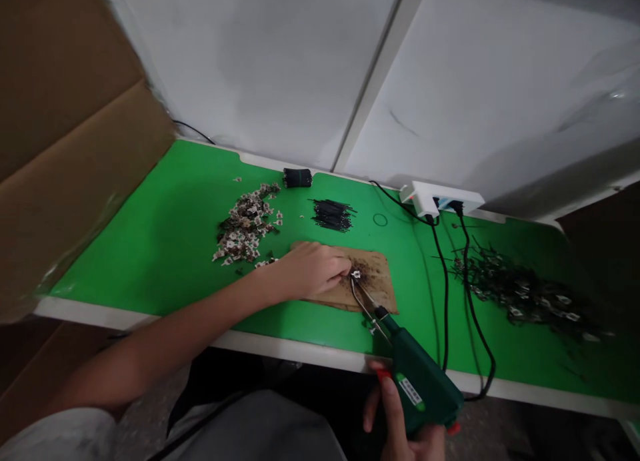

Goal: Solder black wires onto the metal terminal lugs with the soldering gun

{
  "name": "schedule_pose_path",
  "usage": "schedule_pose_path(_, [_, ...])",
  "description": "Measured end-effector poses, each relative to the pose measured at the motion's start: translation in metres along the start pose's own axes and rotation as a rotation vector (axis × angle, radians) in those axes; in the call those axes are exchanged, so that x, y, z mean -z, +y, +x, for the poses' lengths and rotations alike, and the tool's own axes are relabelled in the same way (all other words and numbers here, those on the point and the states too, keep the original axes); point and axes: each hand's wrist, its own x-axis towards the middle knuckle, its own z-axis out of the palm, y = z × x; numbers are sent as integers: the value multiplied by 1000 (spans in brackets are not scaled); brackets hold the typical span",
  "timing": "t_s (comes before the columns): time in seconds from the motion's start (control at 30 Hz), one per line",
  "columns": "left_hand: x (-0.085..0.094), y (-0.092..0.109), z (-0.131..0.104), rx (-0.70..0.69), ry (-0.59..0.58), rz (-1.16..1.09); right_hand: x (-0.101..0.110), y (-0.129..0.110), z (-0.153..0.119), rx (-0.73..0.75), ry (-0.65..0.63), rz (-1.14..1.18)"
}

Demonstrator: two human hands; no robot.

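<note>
My right hand (400, 428) is wrapped round the grip of a dark green soldering gun (425, 374) with a red trigger, below the table's front edge. The gun's thin metal tip and a curved feed tube point up and left to a small silvery metal part (355, 274). This part sits over a scorched brown cardboard pad (383, 284). From the left, my left hand (317, 268) reaches across the pad, its fingers pinched together at the metal part. Whether a wire is also between those fingers is hidden.
A heap of small metal parts (245, 224) lies left on the green tabletop (170, 214). Short black wires (333, 214) and a tied wire bundle (297, 177) lie behind the pad. A tangled heap of wired parts (525, 291), a power strip (443, 198) and hanging cords are right.
</note>
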Motion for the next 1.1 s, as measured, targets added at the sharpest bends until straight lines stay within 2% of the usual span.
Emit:
schedule_pose_path(0.17, [-2, -2, 0, -1, 6, 19, -4, -10, -1, -32, -10, 38])
schedule_pose_path(0.37, [-11, -5, 0, -31, 74, 46, 7, -2, 15, -79, -197, 58])
schedule_pose_path(0.53, [-13, -2, 2, -15, 78, 40, 11, -7, 16, -123, -262, 99])
schedule_pose_path(0.77, [-9, -1, 1, 59, 75, -61, 10, -13, 16, -157, -258, 123])
schedule_pose_path(1.1, [-19, -2, 2, 148, 192, -163, 12, -19, 16, -198, -278, 159])
